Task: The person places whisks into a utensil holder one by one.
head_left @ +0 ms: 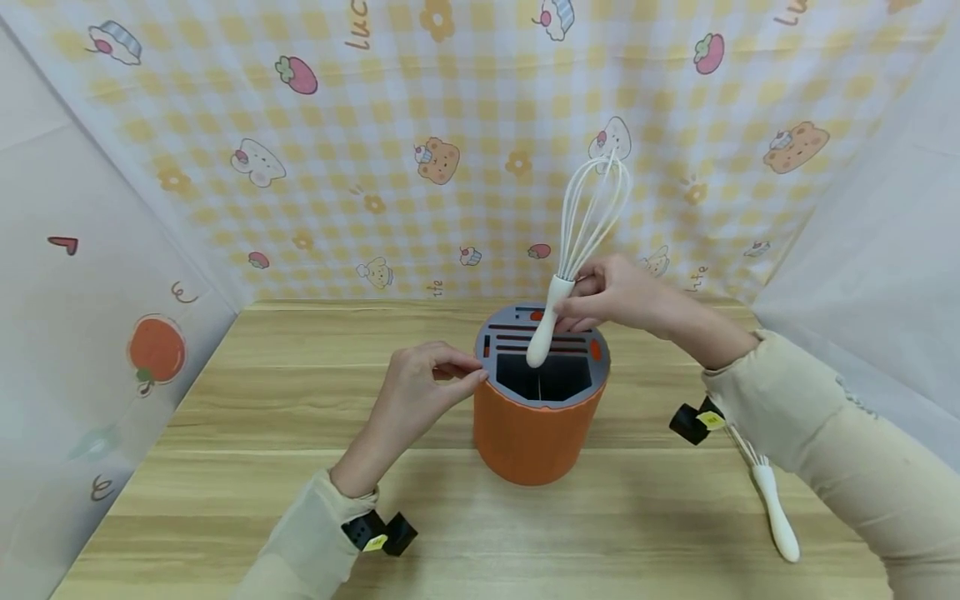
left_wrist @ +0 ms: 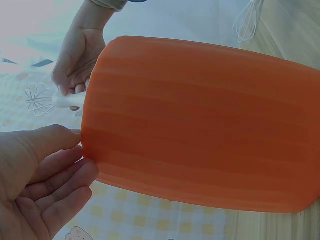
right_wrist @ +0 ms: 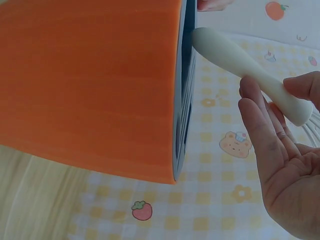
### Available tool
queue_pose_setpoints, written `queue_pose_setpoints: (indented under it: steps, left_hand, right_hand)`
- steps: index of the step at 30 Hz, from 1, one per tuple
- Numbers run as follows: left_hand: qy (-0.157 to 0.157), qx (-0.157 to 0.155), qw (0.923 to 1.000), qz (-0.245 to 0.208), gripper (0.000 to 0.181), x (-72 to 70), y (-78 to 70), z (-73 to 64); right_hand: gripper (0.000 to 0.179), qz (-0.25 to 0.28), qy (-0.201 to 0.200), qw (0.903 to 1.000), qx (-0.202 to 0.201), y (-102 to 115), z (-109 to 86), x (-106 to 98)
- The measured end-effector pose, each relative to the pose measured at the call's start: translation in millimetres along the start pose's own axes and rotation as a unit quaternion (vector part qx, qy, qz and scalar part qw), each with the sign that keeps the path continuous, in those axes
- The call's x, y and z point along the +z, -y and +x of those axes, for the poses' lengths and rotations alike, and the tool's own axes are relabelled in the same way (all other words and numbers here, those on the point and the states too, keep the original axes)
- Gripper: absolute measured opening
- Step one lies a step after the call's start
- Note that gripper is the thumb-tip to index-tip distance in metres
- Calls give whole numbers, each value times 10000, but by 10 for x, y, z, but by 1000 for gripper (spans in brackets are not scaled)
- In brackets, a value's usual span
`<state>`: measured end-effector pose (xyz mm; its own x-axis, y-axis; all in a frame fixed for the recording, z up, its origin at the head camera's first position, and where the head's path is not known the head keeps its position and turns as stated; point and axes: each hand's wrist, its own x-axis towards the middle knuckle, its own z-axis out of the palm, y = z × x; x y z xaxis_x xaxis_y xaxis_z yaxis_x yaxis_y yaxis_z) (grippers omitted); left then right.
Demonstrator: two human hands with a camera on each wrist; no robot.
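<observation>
An orange utensil holder (head_left: 536, 442) with a grey slotted top stands upright on the wooden table. At its left rim, my left hand (head_left: 423, 396) holds the edge with thumb and fingertips. My right hand (head_left: 618, 296) pinches a white whisk (head_left: 550, 321) by the upper handle, wires upward. The whisk's handle end hangs over the holder's large front compartment (head_left: 566, 377). In the right wrist view, the whisk handle (right_wrist: 227, 52) slants towards the holder's opening, between thumb and fingers. The left wrist view shows the left fingers (left_wrist: 65, 187) against the holder's rim.
A second white whisk (head_left: 776, 512) lies on the table (head_left: 300, 433) at the right, its wires partly hidden beneath the right sleeve. Behind the table hangs a yellow checked cloth (head_left: 337, 208). White sheets border both sides.
</observation>
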<state>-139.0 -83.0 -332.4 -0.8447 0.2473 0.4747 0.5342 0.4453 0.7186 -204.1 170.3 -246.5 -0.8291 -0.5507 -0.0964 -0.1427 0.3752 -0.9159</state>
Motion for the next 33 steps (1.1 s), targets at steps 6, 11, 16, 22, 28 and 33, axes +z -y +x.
queue_pose_setpoints:
  steps: [6,11,16,22,28,33]
  left_hand:
    - [12,-12,10000,-2,6,0,8,2]
    - [15,-15,10000,-1,6,-8,6,-3]
    - [26,6,10000,-4,6,-8,10,-2]
    - [31,14,10000,-38,6,-8,16,0]
    - [19,39,10000,-71,6,-5,17,7]
    - [-4,80,10000,-35,6,2,23,14]
  right_hand:
    - [33,-240,129,9996,-51,-18,54,58]
    - [30,-435,268,9987,-35,-36,73,114]
    - [29,-581,444,9973,84,-59,60,138]
    - [32,-619,460,9970,91,-87,70,150]
    - [31,-910,286,9954,0,-119,72,178]
    - [33,-819,223,9962,-175,-143,81,200]
